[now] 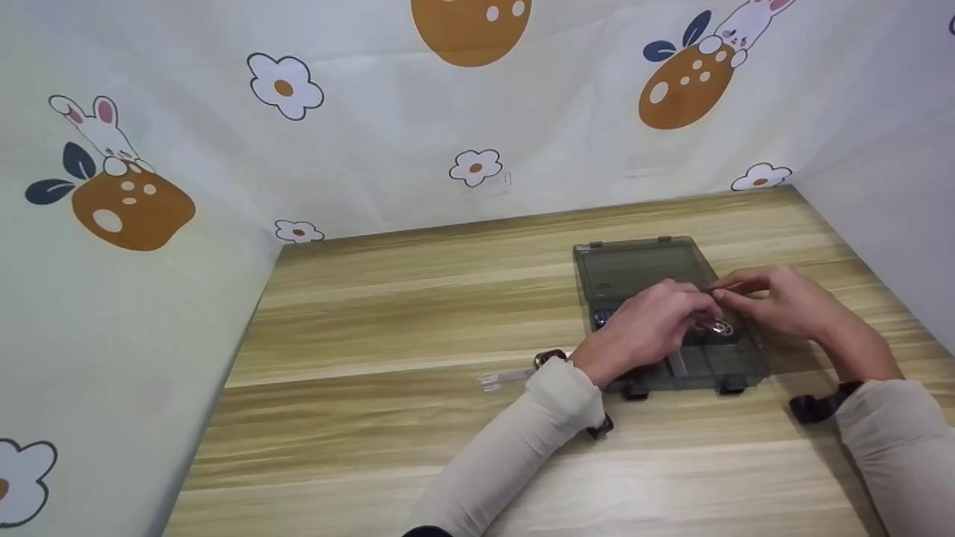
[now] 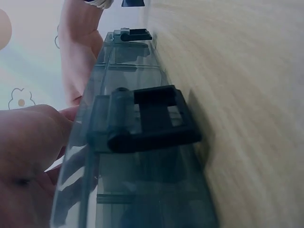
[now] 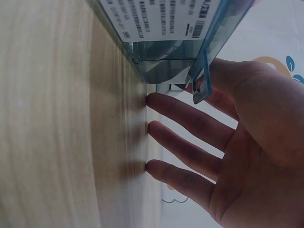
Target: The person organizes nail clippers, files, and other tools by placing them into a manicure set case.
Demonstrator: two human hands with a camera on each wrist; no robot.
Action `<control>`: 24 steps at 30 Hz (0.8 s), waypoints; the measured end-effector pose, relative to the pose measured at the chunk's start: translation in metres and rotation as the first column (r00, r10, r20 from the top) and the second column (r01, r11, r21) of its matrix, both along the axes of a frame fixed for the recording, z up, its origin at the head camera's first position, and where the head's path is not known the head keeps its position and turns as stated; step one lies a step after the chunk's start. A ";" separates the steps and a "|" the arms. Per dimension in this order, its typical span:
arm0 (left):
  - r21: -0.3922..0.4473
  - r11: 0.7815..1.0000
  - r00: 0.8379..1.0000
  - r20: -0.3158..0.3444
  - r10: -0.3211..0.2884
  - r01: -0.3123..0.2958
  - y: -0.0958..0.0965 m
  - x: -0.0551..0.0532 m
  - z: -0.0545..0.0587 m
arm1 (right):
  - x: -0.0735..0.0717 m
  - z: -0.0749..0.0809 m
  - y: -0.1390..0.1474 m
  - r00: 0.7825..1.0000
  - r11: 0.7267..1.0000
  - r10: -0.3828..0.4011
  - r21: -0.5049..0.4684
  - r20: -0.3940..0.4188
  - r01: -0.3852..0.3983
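A smoky see-through plastic box (image 1: 746,365) lies on the table with its lid (image 1: 642,265) laid back. My left hand (image 1: 656,321) reaches over its compartments with bent fingers. A small shiny looped thing (image 1: 722,327) shows right at those fingertips; I cannot tell whether they hold it. At the back right corner, the thumb and forefinger of my right hand (image 1: 791,302) pinch the box by the hinge. In the right wrist view, the other fingers (image 3: 190,147) spread out straight, their tips down at the table. The left wrist view shows the front wall and a black latch (image 2: 156,118).
A slender clear plastic thing (image 1: 500,379) lies left of the box, partly behind the left wrist. Something blue-purple (image 1: 603,319) sits in a left compartment. A printed label (image 3: 156,16) is on the box. Patterned cloth walls (image 1: 373,149) enclose the wood-grain table (image 1: 388,298).
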State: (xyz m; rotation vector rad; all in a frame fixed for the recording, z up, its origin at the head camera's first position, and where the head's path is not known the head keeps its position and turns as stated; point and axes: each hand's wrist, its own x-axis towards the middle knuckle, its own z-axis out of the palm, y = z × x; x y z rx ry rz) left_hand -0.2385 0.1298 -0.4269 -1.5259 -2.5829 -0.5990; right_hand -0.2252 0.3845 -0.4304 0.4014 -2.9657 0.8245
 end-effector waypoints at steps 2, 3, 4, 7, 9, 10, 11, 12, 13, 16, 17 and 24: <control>-0.003 1.000 1.000 0.000 0.004 -0.004 -0.001 0.000 0.000 | 0.000 0.000 0.000 1.000 1.000 -0.002 -0.004 0.013 0.002; -0.003 1.000 1.000 0.000 0.007 -0.007 -0.001 0.000 0.000 | 0.000 0.001 0.000 1.000 1.000 -0.002 -0.005 0.017 0.002; -0.003 1.000 1.000 0.000 0.008 -0.008 -0.002 0.000 0.000 | 0.000 0.001 0.000 1.000 1.000 -0.002 -0.005 0.020 0.003; 0.002 1.000 1.000 0.006 0.022 -0.022 -0.002 -0.001 0.000 | 0.000 0.001 0.000 1.000 1.000 -0.004 -0.004 0.016 0.004; 0.008 0.999 0.999 0.011 0.040 -0.040 -0.001 -0.001 -0.001 | 0.000 0.000 0.000 1.000 1.000 -0.004 -0.006 0.012 0.004; 0.012 0.999 0.999 0.012 0.048 -0.048 -0.001 -0.001 -0.001 | 0.000 0.000 0.000 1.000 1.000 -0.003 -0.010 0.011 0.003; 0.015 0.998 0.998 0.011 0.056 -0.056 0.000 -0.001 -0.001 | 0.000 0.000 0.000 1.000 1.000 0.000 -0.013 0.010 0.001; 0.018 0.998 0.998 0.009 0.062 -0.062 0.000 -0.001 -0.001 | 0.000 0.000 0.000 1.000 1.000 0.001 -0.017 0.012 -0.001; 0.022 0.997 0.998 0.010 0.069 -0.069 0.001 -0.001 -0.002 | 0.000 0.000 0.001 1.000 1.000 0.002 -0.019 0.013 -0.002; 0.032 0.996 0.996 0.008 0.086 -0.086 0.003 0.000 -0.004 | 0.000 0.001 0.001 1.000 1.000 0.004 -0.019 0.016 -0.004; 0.035 0.995 0.996 0.008 0.089 -0.089 0.003 0.000 -0.004 | 0.000 0.001 0.001 1.000 1.000 0.003 -0.017 0.018 -0.003; 0.029 0.996 0.996 -0.008 0.085 -0.085 0.001 0.002 -0.003 | 0.000 0.002 -0.001 0.999 1.000 -0.003 -0.010 0.044 0.004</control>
